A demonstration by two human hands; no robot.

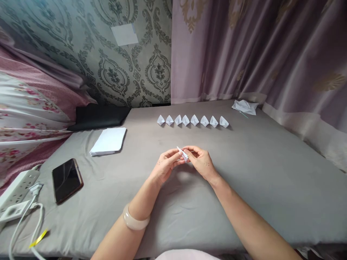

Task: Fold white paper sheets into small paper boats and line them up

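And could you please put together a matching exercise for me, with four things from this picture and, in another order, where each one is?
Things
1. Phone
2. Bangle
3. Single folded paper piece
4. Eight small paper shapes

Places
A. Held in the fingers of the left hand and right hand
B. In a row beyond both hands
C. Around the left forearm
D. Beside the white power strip

Pairs: 1-D, 2-C, 3-A, 4-B

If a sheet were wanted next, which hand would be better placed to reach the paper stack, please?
Probably the left hand: it is nearer the paper stack, though it and the right hand both hold the folded paper.
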